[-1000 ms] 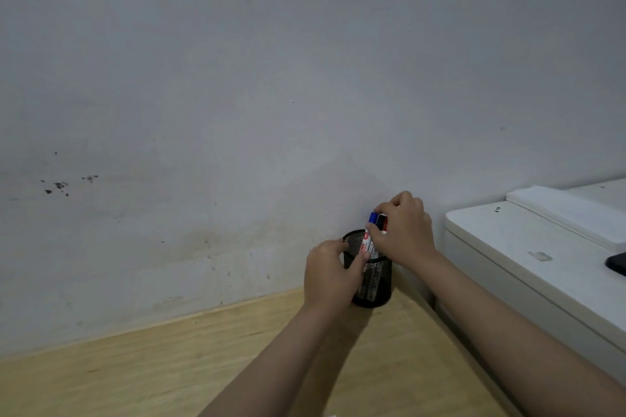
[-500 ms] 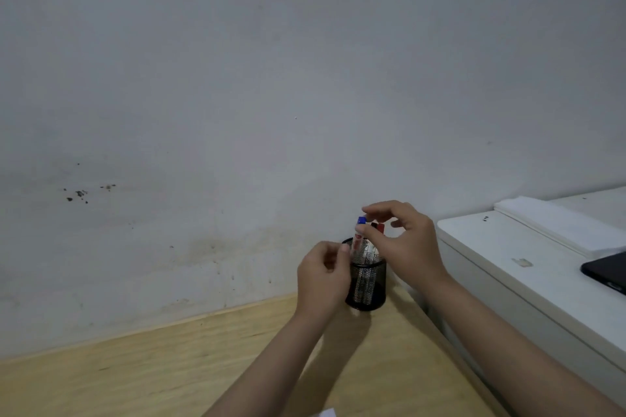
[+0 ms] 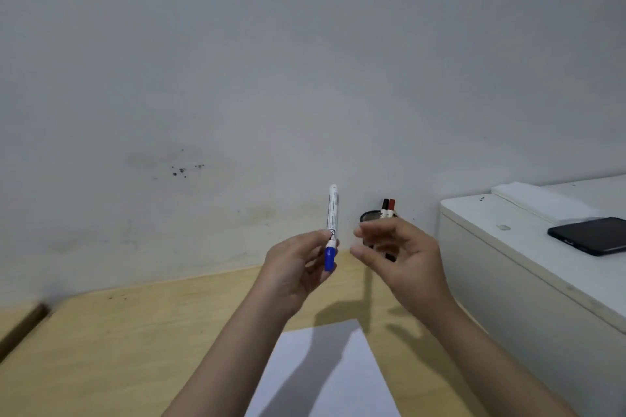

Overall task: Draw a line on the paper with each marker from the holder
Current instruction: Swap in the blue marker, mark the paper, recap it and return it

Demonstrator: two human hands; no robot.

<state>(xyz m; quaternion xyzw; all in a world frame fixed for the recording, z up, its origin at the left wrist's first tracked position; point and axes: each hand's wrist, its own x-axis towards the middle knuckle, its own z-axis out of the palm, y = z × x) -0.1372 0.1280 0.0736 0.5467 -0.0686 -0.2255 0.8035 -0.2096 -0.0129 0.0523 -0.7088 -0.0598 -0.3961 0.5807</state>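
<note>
Your left hand (image 3: 298, 267) pinches the blue marker (image 3: 332, 227) upright, cap down, above the table (image 3: 118, 342). Your right hand (image 3: 399, 257) hovers just beside it, fingers spread and empty. Grip the cap, pull straight off, then lower to the paper (image 3: 325, 379). Two markers wait in the holder (image 3: 372, 217).

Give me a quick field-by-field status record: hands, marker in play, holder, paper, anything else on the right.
left hand: holds the blue-capped marker upright, cap end down, cap on
right hand: open, empty, beside the marker, in front of the holder
holder: black, at the wall, partly hidden by the right hand
markers in holder: black-capped marker, red-capped marker
paper: white sheet on the wooden table, no line visible
right side: white unit with a black phone on top
</note>
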